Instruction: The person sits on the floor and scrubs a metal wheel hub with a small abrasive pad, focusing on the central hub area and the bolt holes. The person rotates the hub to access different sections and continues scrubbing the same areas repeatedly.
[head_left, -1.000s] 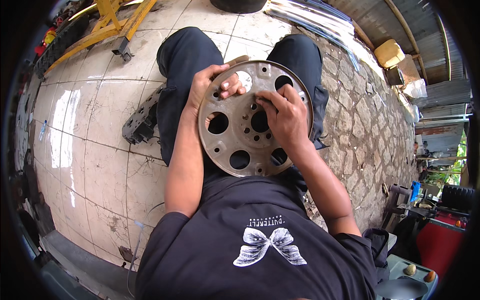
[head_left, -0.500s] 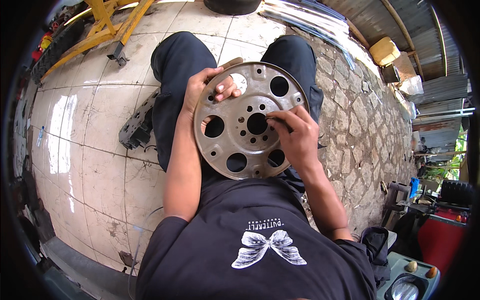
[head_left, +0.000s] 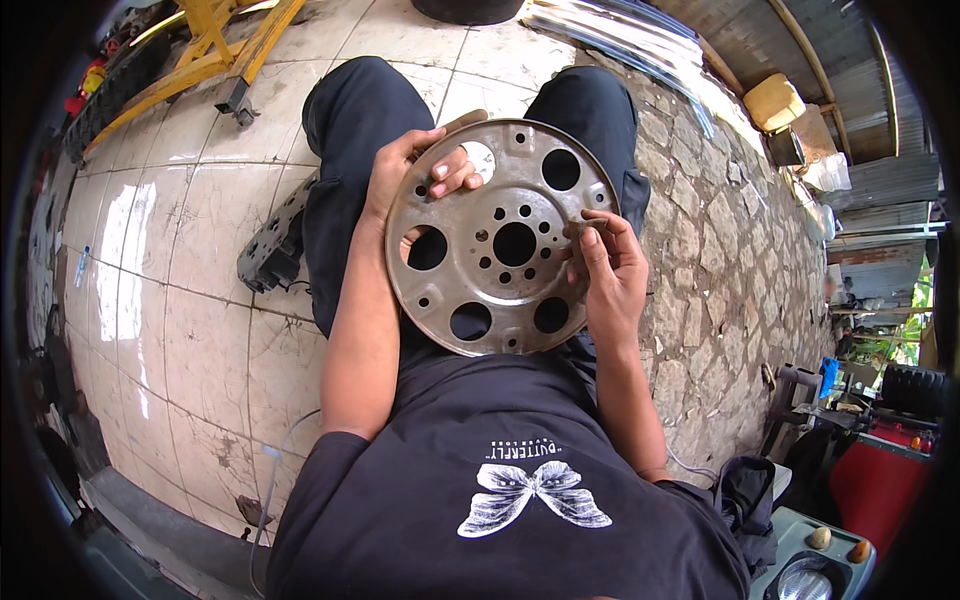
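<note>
A round metal flexplate [head_left: 470,280], brownish-grey and stained, rests over my lap, tilted up toward me. Large round holes ring it, with smaller bolt holes about its centre opening. My left hand [head_left: 425,175] grips its upper left rim, with fingers curled through one large hole. Behind that rim a flat brown edge [head_left: 466,120] sticks out; its kind is unclear. At the plate's right side my right hand [head_left: 613,265] is closed, pinching a small brown folded piece [head_left: 579,231], perhaps sandpaper, against or just above the metal. My fingertips partly hide that piece.
A dark metal engine part [head_left: 275,245] lies on the tiled floor [head_left: 200,340] beside my left leg. Yellow stand legs [head_left: 215,60] rise at the far left. Rough stone paving [head_left: 710,280] runs along the right. A green housing with a lamp [head_left: 815,560] is at the lower right.
My right hand has moved from the centre opening outward toward the plate's right rim, and its wrist has turned, baring the brown piece. My left hand keeps its grip.
</note>
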